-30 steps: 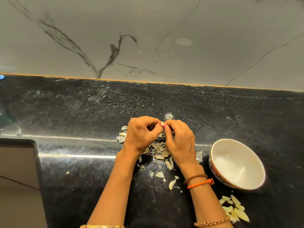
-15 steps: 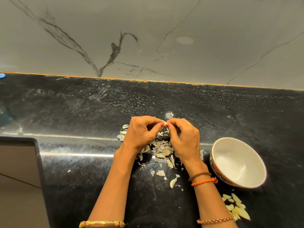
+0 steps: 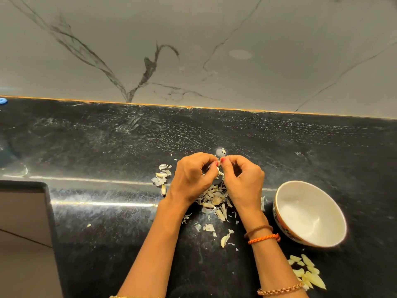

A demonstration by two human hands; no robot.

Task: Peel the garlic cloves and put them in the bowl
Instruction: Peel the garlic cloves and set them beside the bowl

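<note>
Left hand and right hand: both pinching one garlic clove between their fingertips. Bowl: right of right hand. Risk: clove may slip from fingertips into skin scraps below.

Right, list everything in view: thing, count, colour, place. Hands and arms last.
bowl: one, white inside with a patterned outside, empty, on the counter right of the right wrist.
peeled cloves: a small heap, pale yellow, on the counter in front of the bowl, not in it.
garlic skins: a loose pile, off-white, under and around both hands.
garlic clove: one, whitish, pinched between the two hands.
counter: one, black, speckled, across the middle.
wall: grey with dark veins, behind the counter.
bracelets: brown and orange bands on the right wrist, a beaded one lower down.
left hand: pinches the clove.
right hand: pinches the clove.
</note>
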